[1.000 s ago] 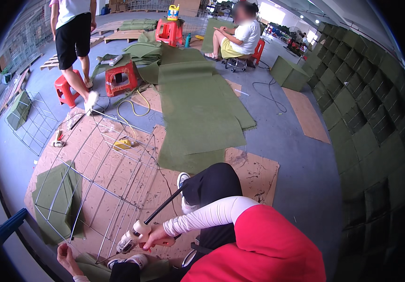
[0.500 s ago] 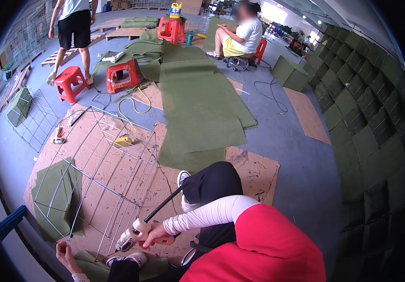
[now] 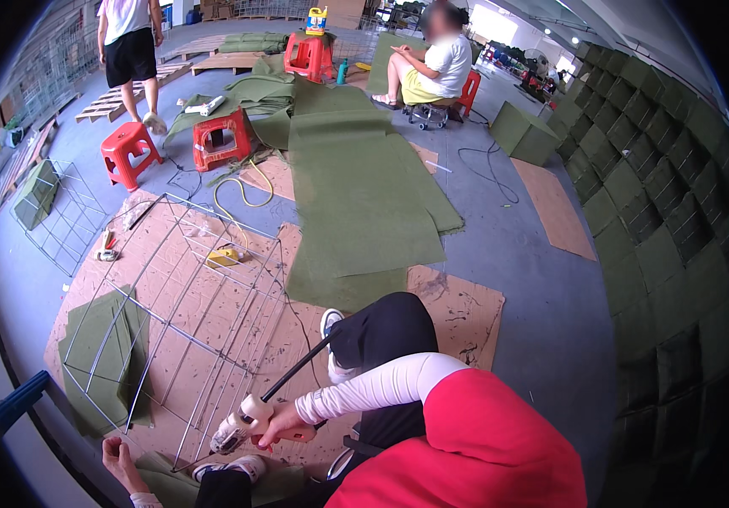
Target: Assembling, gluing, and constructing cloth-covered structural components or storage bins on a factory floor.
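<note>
My right hand (image 3: 278, 423) is closed around the handle of a white glue gun (image 3: 253, 411) with a long black glue stick (image 3: 301, 366) in its back. The gun's nose points down and left, close to the near corner of a metal wire cage (image 3: 180, 343) standing on the cardboard. By that corner my left hand (image 3: 121, 464) has its fingers curled in; what they hold, if anything, cannot be made out. Green fabric (image 3: 165, 484) lies beneath my hands at the lower edge. Inside and beside the cage is a stack of green fabric sheets (image 3: 93, 343).
Cardboard (image 3: 458, 309) covers the floor, with long green fabric (image 3: 364, 195) across it. A yellow block on a cord (image 3: 223, 257) lies behind the cage. Red stools (image 3: 130, 154) stand farther back. One person (image 3: 441, 63) sits, another (image 3: 132, 55) walks. Green boxes (image 3: 652, 195) are stacked at right.
The person at the far left has walked farther away. My hands, the glue gun and the cage stay almost where they were.
</note>
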A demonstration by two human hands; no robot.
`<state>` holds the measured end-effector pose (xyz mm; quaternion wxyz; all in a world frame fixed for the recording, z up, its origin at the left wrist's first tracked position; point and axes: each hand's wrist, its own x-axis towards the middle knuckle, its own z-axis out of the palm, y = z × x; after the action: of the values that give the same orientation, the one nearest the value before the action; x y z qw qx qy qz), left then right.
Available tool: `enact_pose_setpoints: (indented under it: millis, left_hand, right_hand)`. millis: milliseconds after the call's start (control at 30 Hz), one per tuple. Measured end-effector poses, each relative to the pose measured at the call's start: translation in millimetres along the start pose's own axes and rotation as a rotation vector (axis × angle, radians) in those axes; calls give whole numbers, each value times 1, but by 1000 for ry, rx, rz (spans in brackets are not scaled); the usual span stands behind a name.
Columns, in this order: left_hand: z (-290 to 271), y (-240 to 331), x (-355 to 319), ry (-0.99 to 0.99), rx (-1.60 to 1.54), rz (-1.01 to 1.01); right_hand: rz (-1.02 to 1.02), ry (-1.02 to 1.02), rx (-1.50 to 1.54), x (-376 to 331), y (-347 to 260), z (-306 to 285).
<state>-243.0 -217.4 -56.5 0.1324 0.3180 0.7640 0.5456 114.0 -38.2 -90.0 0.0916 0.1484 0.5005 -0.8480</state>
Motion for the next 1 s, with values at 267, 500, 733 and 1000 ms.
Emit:
enact_pose_setpoints:
  millis: [267,500,733,1000]
  left_hand:
    - [0,1,-1,19,12,4]
    - [1,2,-2,13,22,-10]
    - [2,6,-2,30,20,-1]
    - [2,10,-4,3,17,-4]
  right_hand:
    - [8,-12,-9,1,0,0]
    - [17,20,-19,-2,-4,2]
    - [16,-16,-15,-1,-3,1]
    - [6,-4,-39,-2,-3,1]
